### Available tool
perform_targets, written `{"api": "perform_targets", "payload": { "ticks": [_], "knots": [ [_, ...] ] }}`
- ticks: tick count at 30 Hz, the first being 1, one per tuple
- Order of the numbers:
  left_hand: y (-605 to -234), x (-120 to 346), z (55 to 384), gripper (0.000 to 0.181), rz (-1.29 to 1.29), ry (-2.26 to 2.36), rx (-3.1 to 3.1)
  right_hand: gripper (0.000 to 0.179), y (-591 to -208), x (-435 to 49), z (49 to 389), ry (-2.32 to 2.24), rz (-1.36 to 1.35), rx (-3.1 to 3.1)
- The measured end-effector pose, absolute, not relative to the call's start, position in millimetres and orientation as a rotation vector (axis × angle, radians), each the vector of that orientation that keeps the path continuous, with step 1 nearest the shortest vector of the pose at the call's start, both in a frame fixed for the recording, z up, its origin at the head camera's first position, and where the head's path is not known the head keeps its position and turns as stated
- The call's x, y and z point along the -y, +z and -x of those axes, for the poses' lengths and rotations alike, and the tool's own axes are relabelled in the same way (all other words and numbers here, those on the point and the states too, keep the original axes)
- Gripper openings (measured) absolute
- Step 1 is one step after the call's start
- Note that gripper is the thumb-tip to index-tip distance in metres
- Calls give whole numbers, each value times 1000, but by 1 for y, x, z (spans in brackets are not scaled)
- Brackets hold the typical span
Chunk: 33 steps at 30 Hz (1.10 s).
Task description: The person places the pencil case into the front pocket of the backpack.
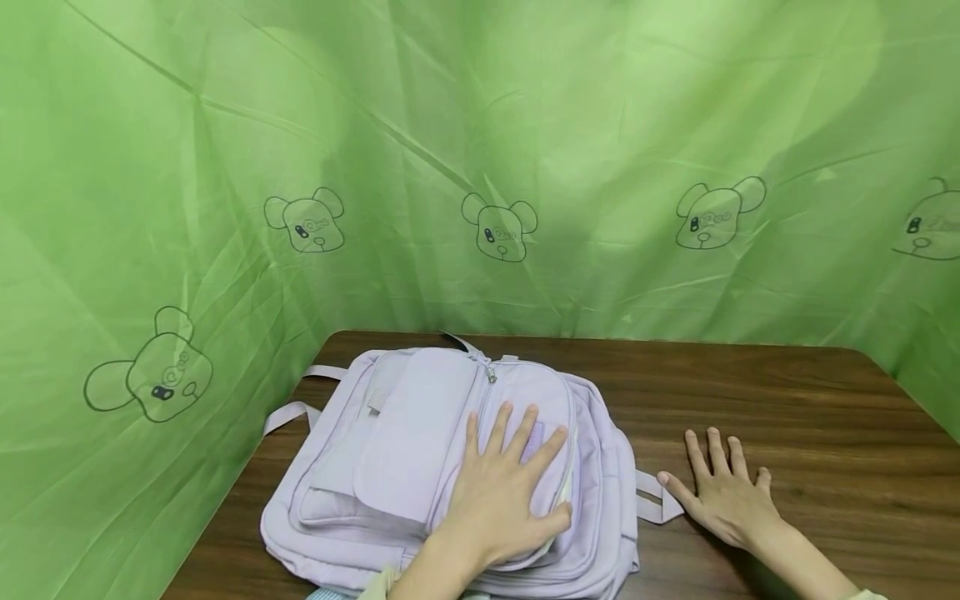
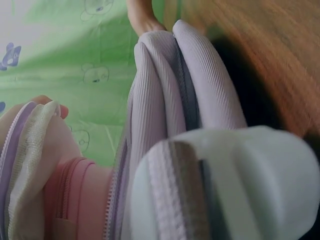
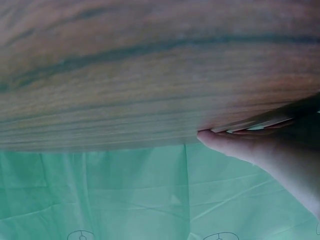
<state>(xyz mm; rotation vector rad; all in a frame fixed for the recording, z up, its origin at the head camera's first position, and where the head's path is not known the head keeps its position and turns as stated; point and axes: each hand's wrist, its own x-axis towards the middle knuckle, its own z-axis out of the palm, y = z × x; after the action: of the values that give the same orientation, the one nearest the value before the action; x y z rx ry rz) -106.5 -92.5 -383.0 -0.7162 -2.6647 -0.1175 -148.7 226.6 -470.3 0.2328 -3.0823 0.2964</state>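
Observation:
A lilac backpack [image 1: 408, 433] lies on its back on the dark wooden table [image 1: 825, 467], its flap and front pocket facing up. My left hand [image 1: 498, 492] rests palm down on the front pocket, fingers spread straight. In the left wrist view, the zipped edges of the backpack [image 2: 150, 100] run past, with a pink part [image 2: 75, 190] showing between zipper tapes. My right hand [image 1: 723, 500] lies flat on the bare wood beside a strap end [image 1: 658, 498], holding nothing. The right wrist view shows part of the right hand [image 3: 265, 152] at the tabletop.
Green fabric [image 1: 600, 167] with printed bear heads hangs behind the table and at both sides. Loose straps [image 1: 292, 414] stick out left of the backpack. A zipper pull [image 1: 491, 375] sits near its top. A blurred pale shape [image 2: 270, 185] fills the left wrist view's foreground.

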Motion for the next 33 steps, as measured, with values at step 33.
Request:
{"api": "perform_targets", "payload": {
  "ticks": [33],
  "knots": [
    [-386, 91, 101, 71, 692, -152, 2678, 86, -469, -225, 148, 309, -223, 3089]
  ]
}}
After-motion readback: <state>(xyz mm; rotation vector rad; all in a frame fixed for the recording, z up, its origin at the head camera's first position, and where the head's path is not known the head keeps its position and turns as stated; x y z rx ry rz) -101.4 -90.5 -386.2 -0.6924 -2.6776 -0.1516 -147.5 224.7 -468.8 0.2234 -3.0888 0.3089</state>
